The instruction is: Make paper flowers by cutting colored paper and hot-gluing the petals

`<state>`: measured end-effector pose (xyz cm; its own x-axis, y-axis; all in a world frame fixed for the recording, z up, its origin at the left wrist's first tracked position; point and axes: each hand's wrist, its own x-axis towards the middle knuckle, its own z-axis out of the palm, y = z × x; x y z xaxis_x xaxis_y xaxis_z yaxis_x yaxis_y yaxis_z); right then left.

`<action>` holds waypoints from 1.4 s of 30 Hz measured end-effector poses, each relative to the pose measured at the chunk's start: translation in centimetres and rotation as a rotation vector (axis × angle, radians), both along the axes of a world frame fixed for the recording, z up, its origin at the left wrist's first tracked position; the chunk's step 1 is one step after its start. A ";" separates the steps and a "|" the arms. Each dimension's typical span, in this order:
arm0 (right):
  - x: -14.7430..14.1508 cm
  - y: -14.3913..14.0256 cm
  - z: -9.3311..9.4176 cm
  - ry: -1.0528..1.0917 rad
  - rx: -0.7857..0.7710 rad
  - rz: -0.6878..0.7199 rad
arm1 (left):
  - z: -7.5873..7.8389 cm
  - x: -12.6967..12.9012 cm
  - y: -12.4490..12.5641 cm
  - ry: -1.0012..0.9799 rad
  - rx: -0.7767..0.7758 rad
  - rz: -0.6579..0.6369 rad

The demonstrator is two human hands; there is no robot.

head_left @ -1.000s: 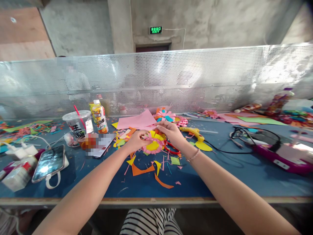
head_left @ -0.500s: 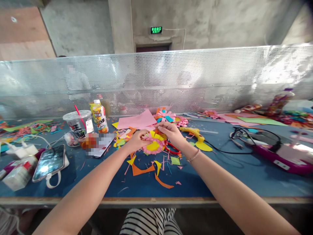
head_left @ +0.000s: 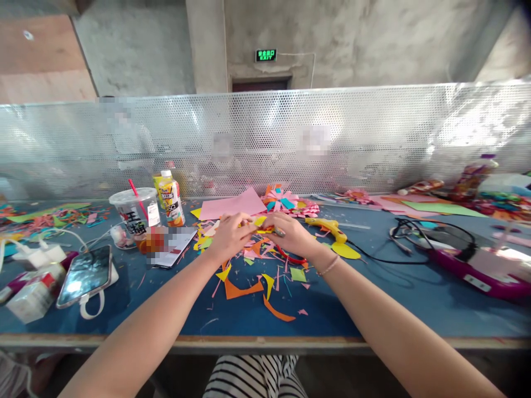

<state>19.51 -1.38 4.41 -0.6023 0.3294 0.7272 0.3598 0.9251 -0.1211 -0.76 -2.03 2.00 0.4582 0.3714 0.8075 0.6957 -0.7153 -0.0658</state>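
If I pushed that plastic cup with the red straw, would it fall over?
Probably quite easily. The clear plastic cup with the red straw is tall and looks thin-walled, so likely light. Only a little drink seems left at the bottom, giving little weight to steady it. It could also slide on the blue table.

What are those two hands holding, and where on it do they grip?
Both the left hand and right hand pinch a pink and yellow paper flower at its opposite edges, just above the blue table. The exact finger placement is hidden.
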 end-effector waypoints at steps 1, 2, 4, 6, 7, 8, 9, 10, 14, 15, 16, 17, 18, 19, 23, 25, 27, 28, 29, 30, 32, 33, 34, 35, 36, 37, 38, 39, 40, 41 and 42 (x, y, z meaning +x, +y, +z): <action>0.0 -0.1 -0.1 -0.015 0.083 0.006 | 0.1 -0.2 -0.2 0.034 0.045 0.027; 0.0 -0.1 -0.1 -0.024 0.162 0.000 | 0.2 -0.4 -0.5 0.059 0.085 0.050; 0.1 -0.4 -0.2 -0.041 0.290 -0.038 | 0.4 -0.7 -0.9 0.088 0.167 0.075; 0.1 -0.6 -0.3 -0.074 0.385 -0.075 | 0.6 -1.0 -1.2 0.116 0.251 0.067; 0.1 -0.8 -0.3 -0.092 0.426 -0.086 | 0.6 -1.0 -1.3 0.130 0.291 0.058; 0.2 -0.8 -0.4 -0.107 0.464 -0.093 | 0.7 -1.0 -1.3 0.144 0.326 0.052; 0.2 -0.9 -0.4 -0.119 0.498 -0.098 | 0.8 -1.0 -1.4 0.157 0.359 0.048; 0.2 -0.9 -0.4 -0.125 0.527 -0.101 | 0.8 -0.9 -1.4 0.161 0.396 0.044; 0.1 -0.9 -0.5 -0.093 0.610 -0.099 | 1.0 -0.4 -1.4 0.095 0.571 0.010; 0.0 -1.0 -0.5 -0.085 0.626 -0.095 | 1.1 -0.3 -1.4 0.078 0.599 0.004; 0.0 -1.0 -0.5 -0.080 0.636 -0.092 | 1.2 -0.1 -1.5 0.066 0.617 0.002; -0.1 -1.1 -0.4 -0.080 0.641 -0.091 | 1.3 0.0 -1.6 0.059 0.627 0.005; -0.1 -1.2 -0.4 -0.078 0.643 -0.091 | 1.4 0.1 -1.7 0.052 0.635 0.008; -0.1 -1.2 -0.3 -0.074 0.644 -0.092 | 1.5 0.1 -1.8 0.047 0.640 0.011; -0.2 -1.4 -0.1 -0.078 0.650 -0.108 | 1.7 0.2 -2.1 0.055 0.634 0.032; -0.2 -1.4 -0.1 -0.095 0.642 -0.126 | 1.6 0.1 -2.2 0.066 0.625 0.047; -0.2 -1.4 -0.1 -0.107 0.632 -0.134 | 1.5 0.1 -2.1 0.071 0.616 0.057; -0.2 -1.4 -0.1 -0.109 0.630 -0.132 | 1.4 0.1 -2.1 0.071 0.611 0.061; -0.2 -1.4 -0.2 -0.108 0.630 -0.128 | 1.4 0.1 -2.1 0.070 0.606 0.064; -0.2 -1.4 -0.2 -0.107 0.631 -0.126 | 1.3 0.1 -2.0 0.067 0.599 0.068; -0.2 -1.4 -0.2 -0.107 0.630 -0.125 | 1.3 0.1 -2.0 0.060 0.591 0.075; -0.2 -1.4 -0.2 -0.104 0.630 -0.125 | 1.3 0.1 -2.1 0.057 0.590 0.079; -0.2 -1.4 -0.2 -0.101 0.630 -0.123 | 1.3 0.2 -2.1 0.055 0.590 0.083; -0.2 -1.4 -0.2 -0.094 0.630 -0.122 | 1.3 0.2 -2.1 0.054 0.593 0.087; -0.3 -1.4 -0.2 -0.083 0.631 -0.121 | 1.4 0.2 -2.2 0.054 0.598 0.092; -0.3 -1.4 -0.2 -0.068 0.633 -0.121 | 1.4 0.2 -2.2 0.054 0.605 0.096; -0.3 -1.4 -0.2 -0.053 0.635 -0.123 | 1.5 0.2 -2.2 0.055 0.612 0.098; -0.3 -1.4 -0.2 -0.043 0.638 -0.126 | 1.5 0.2 -2.2 0.056 0.621 0.098; -0.3 -1.4 -0.2 -0.040 0.644 -0.126 | 1.6 0.1 -2.3 0.060 0.628 0.096; -0.3 -1.5 -0.2 -0.043 0.653 -0.122 | 1.7 0.1 -2.3 0.064 0.635 0.093; -0.3 -1.5 -0.2 -0.052 0.663 -0.117 | 1.7 0.1 -2.3 0.070 0.642 0.090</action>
